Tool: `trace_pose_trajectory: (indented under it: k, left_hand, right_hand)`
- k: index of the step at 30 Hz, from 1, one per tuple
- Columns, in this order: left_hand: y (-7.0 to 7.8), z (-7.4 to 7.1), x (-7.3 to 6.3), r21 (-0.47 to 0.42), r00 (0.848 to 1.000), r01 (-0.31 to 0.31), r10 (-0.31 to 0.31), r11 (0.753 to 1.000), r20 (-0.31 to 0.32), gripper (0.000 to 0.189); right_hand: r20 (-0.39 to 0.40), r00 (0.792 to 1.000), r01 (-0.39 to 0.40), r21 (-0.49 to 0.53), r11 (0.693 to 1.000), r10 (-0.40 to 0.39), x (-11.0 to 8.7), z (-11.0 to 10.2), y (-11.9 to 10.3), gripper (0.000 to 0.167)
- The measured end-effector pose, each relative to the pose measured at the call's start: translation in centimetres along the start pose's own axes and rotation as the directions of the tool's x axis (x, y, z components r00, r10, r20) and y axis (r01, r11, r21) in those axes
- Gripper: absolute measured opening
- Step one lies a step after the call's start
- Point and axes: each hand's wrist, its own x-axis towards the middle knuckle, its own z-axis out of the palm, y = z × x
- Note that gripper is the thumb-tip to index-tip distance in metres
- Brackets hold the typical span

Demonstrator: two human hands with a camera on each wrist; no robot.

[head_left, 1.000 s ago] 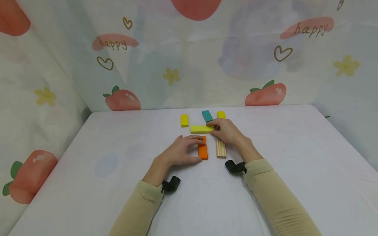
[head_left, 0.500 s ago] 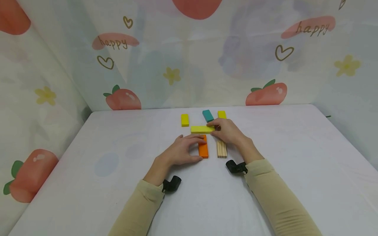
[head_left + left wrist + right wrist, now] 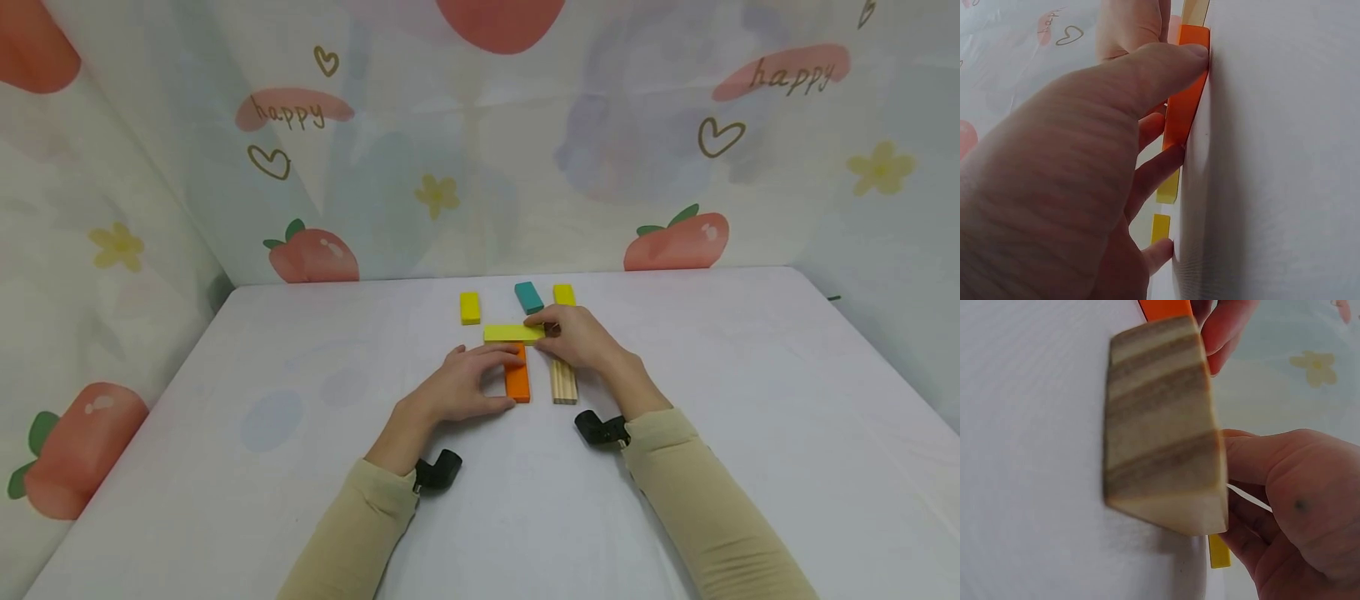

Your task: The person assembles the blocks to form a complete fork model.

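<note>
In the head view my left hand (image 3: 468, 385) holds an orange block (image 3: 518, 385) lengthwise, its thumb at the near end and fingers toward the far end. The left wrist view shows the thumb pressed on that end. My right hand (image 3: 583, 337) pinches the right end of a long yellow block (image 3: 512, 334), which lies crosswise right at the orange block's far end. Below the right hand lies a striped wooden block (image 3: 564, 383), parallel to the orange one; its striped end fills much of the right wrist view. The right fingers partly hide the yellow block's end.
Farther back lie a short yellow block (image 3: 469, 308), a teal block (image 3: 528, 297) and another yellow block (image 3: 564, 294), the last partly behind the right hand. A white cloth covers the table (image 3: 300, 500), with a printed curtain (image 3: 480, 208) along its back edge.
The long yellow block has come slightly nearer and the orange block has slid slightly away from me, so the gap between them has narrowed. Both hands keep their hold.
</note>
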Motion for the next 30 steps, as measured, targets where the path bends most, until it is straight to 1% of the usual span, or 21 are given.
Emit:
trace_pose_trajectory:
  k: [14, 30]
  left_hand:
    - [0.07, -0.12, 0.04, 0.009, 1.000, 0.004, -0.004, 1.000, 0.007, 0.054]
    - [0.09, -0.04, 0.02, -0.001, 1.000, 0.008, -0.008, 1.000, 0.009, 0.055]
  right_hand:
    - [0.013, 1.000, 0.000, -0.005, 1.000, 0.000, 0.17, -0.02, 0.06, 0.041]
    - [0.023, 1.000, 0.005, -0.009, 1.000, -0.005, 0.05, -0.13, -0.05, 0.040]
